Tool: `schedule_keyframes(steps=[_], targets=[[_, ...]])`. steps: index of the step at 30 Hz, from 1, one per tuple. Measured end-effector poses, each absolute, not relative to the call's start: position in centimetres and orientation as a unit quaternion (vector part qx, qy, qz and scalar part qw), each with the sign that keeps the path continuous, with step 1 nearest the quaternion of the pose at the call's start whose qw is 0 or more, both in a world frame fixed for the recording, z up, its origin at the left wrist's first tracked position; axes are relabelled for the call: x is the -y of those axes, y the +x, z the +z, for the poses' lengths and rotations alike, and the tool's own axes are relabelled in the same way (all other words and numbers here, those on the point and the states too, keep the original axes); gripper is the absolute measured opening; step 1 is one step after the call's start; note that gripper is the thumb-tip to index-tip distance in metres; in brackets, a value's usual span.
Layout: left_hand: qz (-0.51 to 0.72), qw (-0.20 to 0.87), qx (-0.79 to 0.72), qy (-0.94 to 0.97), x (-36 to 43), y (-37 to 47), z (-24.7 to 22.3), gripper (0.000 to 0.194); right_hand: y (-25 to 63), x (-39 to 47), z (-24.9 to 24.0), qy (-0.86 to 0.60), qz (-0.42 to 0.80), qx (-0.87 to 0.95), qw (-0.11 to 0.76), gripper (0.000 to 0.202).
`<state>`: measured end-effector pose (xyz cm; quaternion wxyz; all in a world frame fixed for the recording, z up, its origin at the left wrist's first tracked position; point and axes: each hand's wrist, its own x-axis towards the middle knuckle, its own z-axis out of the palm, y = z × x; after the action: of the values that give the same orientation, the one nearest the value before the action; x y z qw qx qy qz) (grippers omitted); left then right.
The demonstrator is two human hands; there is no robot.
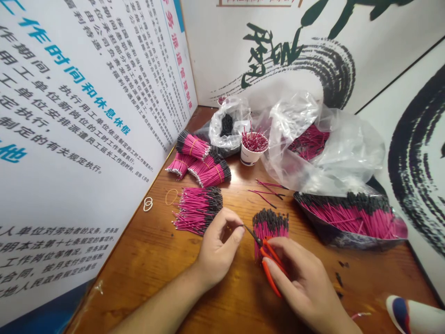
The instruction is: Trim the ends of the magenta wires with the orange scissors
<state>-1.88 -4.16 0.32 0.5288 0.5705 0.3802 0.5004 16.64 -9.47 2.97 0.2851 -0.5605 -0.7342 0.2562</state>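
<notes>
My right hand (306, 283) is closed around the orange-red handles of small scissors (267, 248). Their dark blades point up and left, with the tips beside the fingertips of my left hand (220, 248). Thumb and forefinger of that left hand are pinched together; what they hold is too small and hidden to make out. Behind the scissors lies a small pile of pink wires with black ends (271, 222), partly covered by the right hand. Left of it, a larger pile of the same wires (194, 208) is spread flat, black ends facing right, beside the left hand.
Rubber-banded wire bundles (208, 169) are stacked at the back left. A paper cup (251, 157) of wires stands by clear plastic bags (295, 116). A dark tray (333, 239) of wires sits right, a white cup (417, 317) lies front right. Printed panels (86, 116) border the table.
</notes>
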Motion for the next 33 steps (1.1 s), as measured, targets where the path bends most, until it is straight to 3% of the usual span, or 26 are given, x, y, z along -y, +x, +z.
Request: schedule_keyframes(steps=[33], targets=[[0.497,0.536,-0.391,0.56,3.99,-1.85,0.52,0.007,16.35,9.56,3.25,-0.569,0.267,0.725,0.282,0.011]])
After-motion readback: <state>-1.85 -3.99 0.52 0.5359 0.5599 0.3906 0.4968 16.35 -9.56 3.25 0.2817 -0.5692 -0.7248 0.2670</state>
